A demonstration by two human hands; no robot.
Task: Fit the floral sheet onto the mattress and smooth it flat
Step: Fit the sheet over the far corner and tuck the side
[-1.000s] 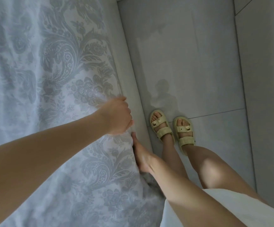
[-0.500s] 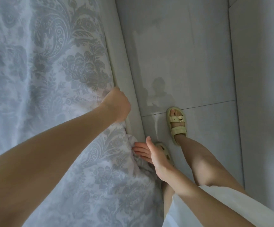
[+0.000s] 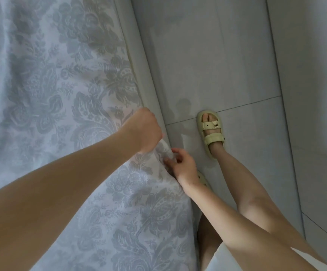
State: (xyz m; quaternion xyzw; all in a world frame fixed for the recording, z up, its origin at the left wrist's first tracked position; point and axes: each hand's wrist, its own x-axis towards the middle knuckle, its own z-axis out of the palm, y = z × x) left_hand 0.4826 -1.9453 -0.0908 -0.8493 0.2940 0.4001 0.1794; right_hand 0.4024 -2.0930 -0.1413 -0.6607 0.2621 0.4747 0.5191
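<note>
The white floral sheet, patterned with grey damask blooms and lightly creased, is spread over the mattress up to its edge. Its bunched hem is clenched in the fisted left hand and pinched just beside by the right hand; a pale yellow sandal is seen on the tiled floor

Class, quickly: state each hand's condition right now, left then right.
Left hand: closed, gripping the floral sheet at its edge.
Right hand: fingers curled, pinching the floral sheet.
</note>
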